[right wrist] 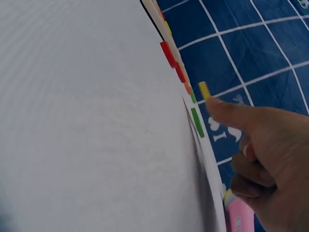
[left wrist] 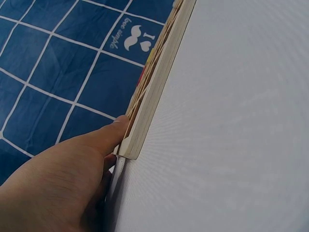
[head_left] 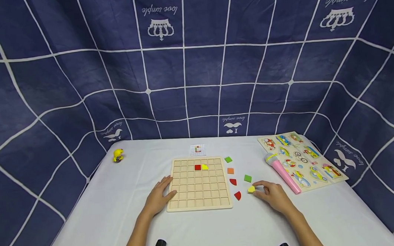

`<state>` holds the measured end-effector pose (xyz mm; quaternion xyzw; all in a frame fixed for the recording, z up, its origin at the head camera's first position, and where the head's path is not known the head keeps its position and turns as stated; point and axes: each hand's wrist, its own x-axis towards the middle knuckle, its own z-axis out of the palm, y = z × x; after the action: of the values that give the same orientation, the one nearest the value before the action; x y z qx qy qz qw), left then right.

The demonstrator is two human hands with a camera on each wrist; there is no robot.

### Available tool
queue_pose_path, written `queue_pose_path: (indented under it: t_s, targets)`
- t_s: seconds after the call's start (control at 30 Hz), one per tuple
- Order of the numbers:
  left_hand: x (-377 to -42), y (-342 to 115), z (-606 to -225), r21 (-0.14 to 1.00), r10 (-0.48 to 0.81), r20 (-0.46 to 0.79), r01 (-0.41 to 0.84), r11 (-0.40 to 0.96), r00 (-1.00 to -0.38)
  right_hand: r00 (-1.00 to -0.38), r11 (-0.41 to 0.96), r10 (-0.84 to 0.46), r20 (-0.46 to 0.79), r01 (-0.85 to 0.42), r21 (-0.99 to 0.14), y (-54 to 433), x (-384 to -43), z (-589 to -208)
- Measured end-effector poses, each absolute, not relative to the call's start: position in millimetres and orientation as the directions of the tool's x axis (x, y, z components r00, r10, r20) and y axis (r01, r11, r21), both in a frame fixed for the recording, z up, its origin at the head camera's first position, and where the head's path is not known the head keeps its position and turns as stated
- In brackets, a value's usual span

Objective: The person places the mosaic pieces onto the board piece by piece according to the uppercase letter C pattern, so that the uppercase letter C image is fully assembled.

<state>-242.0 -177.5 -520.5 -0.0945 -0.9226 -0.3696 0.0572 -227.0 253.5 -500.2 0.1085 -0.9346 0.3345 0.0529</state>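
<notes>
A wooden grid board (head_left: 187, 190) lies on the table with a red square piece (head_left: 197, 167) and a yellow piece with a slanted side (head_left: 205, 167) next to each other in its upper cells. My left hand (head_left: 159, 197) rests at the board's left edge, thumb touching the frame (left wrist: 149, 111). To the right of the board, my right hand (head_left: 274, 195) pinches a yellow tile (head_left: 251, 189) between thumb and fingers. In the right wrist view this tile (right wrist: 204, 90) is raised edge-on above the thumb tip; its full outline is partly hidden by the fingers.
Near the board's right side lie green tiles (head_left: 248, 178), an orange square (head_left: 230, 171) and red rounded pieces (head_left: 237, 196). A small pattern card (head_left: 197, 150) is behind the board. A pink microphone (head_left: 286, 176) lies against a picture puzzle board (head_left: 314, 165). A yellow toy (head_left: 118, 155) stands back left.
</notes>
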Motion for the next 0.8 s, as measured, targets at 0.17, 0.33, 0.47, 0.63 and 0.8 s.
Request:
queue_pose_path:
  t_s: [0.17, 0.33, 0.47, 0.63, 0.8]
  targets:
    - [-243.2, -176.5, -521.0, 0.669, 0.131, 0.179, 0.218, 0.71, -0.975, -0.957, 0.732, -0.196, 0.215, -0.289, -0.617, 239.1, -230.8, -491.1]
    - [-243.3, -174.9, -522.2, 0.672, 0.135, 0.176, 0.219, 0.707, -0.975, -0.945, 0.715, -0.228, 0.236, -0.327, -0.618, 215.6, -237.9, -489.1]
    - [-243.0, -174.4, -521.5, 0.67, 0.14, 0.183, 0.228, 0.707, -0.973, -0.919, 0.709, -0.288, 0.27, -0.394, -0.585, 195.3, -245.9, -488.7]
    - [-242.5, -176.8, -521.5, 0.664, 0.141, 0.183, 0.228, 0.712, -0.973, -0.885, 0.7, -0.355, 0.301, -0.465, -0.542, 167.0, -257.0, -485.5]
    - [-242.0, -177.8, -521.6, 0.667, 0.142, 0.185, 0.231, 0.708, -0.972, -0.857, 0.679, -0.371, 0.358, -0.513, -0.524, 135.1, -272.2, -481.3]
